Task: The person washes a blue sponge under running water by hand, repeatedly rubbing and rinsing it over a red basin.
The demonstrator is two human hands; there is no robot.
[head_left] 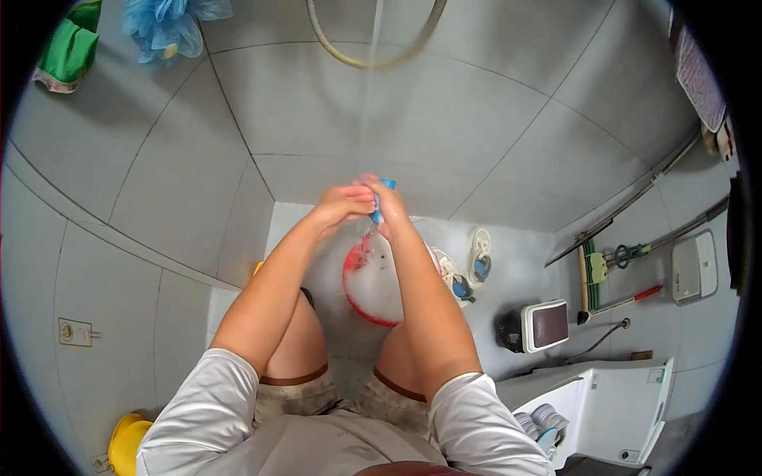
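Note:
Both my hands are together over the basin, in line with a thin falling stream of water (373,87). My right hand (390,208) is closed round a small blue object (386,183), whose kind I cannot make out. Fingers stretched, my left hand (343,205) lies against the blue object and the right hand's fingers. Some fingertips are blurred. Below, a red basin (349,289) holds whitish, foamy water, and my right forearm hides part of it. Wet drips show under the hands.
White shoes (479,255) stand on the floor right of the basin. Further right are a lidded bin (544,326), a broom (589,278) and a white toilet (611,412). A hose (349,59) loops on the wall ahead. A yellow helmet-like object (128,446) is low left.

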